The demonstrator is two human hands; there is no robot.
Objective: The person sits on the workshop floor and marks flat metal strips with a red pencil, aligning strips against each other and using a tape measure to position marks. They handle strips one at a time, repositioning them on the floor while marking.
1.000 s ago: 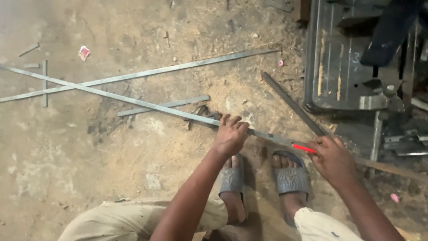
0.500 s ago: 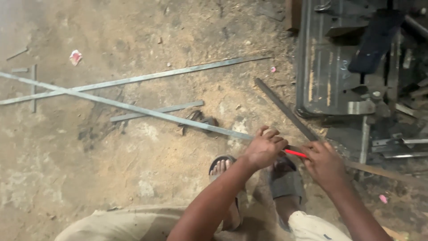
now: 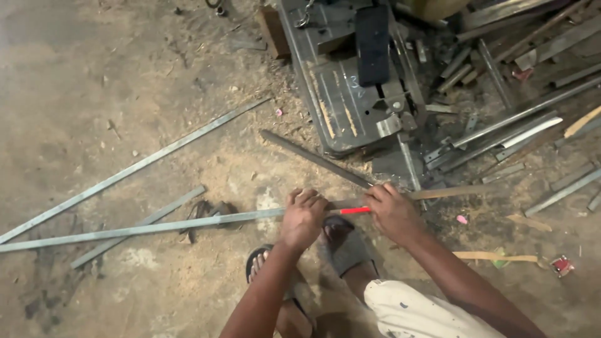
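A long grey metal strip (image 3: pixel 144 228) lies across the dirt floor and runs under both my hands. My left hand (image 3: pixel 303 218) presses down on it, fingers curled over its top. My right hand (image 3: pixel 391 211) holds a red marker (image 3: pixel 355 211) whose tip points left toward the strip, just beside my left hand. My sandalled feet (image 3: pixel 341 247) stand right below the strip.
A second long strip (image 3: pixel 138 166) crosses the floor diagonally, with a shorter piece (image 3: pixel 141 225) beside it. A dark metal bar (image 3: pixel 316 159) leans from a cutting machine base (image 3: pixel 350 94). Scrap metal bars (image 3: pixel 513 119) pile up at the right.
The view has swung right and closer. My left hand slid right along the strip until it sits next to my right hand with the red marker.
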